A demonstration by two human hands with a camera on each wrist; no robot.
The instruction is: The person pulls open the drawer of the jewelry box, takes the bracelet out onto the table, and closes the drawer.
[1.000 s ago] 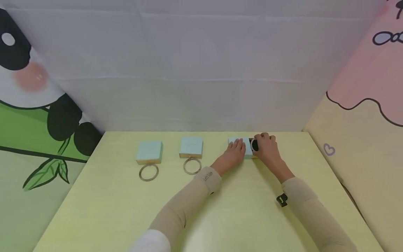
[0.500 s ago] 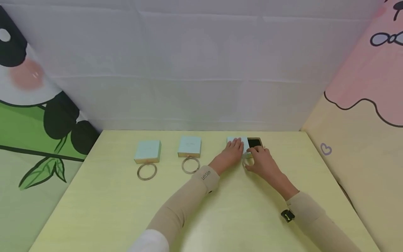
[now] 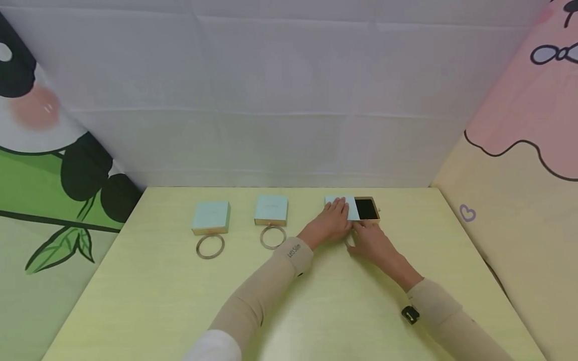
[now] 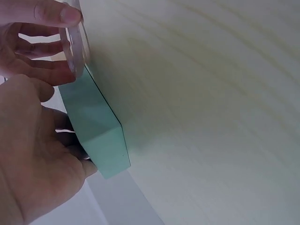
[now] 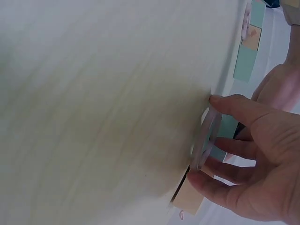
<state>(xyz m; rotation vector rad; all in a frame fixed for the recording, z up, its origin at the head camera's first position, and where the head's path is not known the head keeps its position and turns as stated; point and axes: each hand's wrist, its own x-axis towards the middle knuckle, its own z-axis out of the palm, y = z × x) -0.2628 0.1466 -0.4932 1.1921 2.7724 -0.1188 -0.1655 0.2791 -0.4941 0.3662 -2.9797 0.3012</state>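
Observation:
In the head view my left hand (image 3: pixel 331 219) lies on top of the right-hand pale blue box (image 3: pixel 352 208), its fingers stretched across the sleeve. The box's tray (image 3: pixel 368 208), with a black lining, sticks out to the right. My right hand (image 5: pixel 262 154) pinches a pale, translucent bangle (image 5: pixel 206 136) by its rim between thumb and fingers. This bangle (image 4: pixel 72 49) is close to the tabletop, in front of the box; whether it touches the table I cannot tell. My right hand (image 3: pixel 374 244) hides most of it in the head view.
Two more pale blue boxes, one at the left (image 3: pixel 211 216) and one in the middle (image 3: pixel 271 209), stand shut. In front of each lies a bangle, the left one (image 3: pixel 210 246) and the middle one (image 3: pixel 273 237). A white backdrop (image 3: pixel 280 100) rises behind the yellow table (image 3: pixel 289 311).
My right hand has lifted the bangle out of the tray and brought it down and toward me, in front of the box. The black lining is now uncovered. My left hand has stayed on the box.

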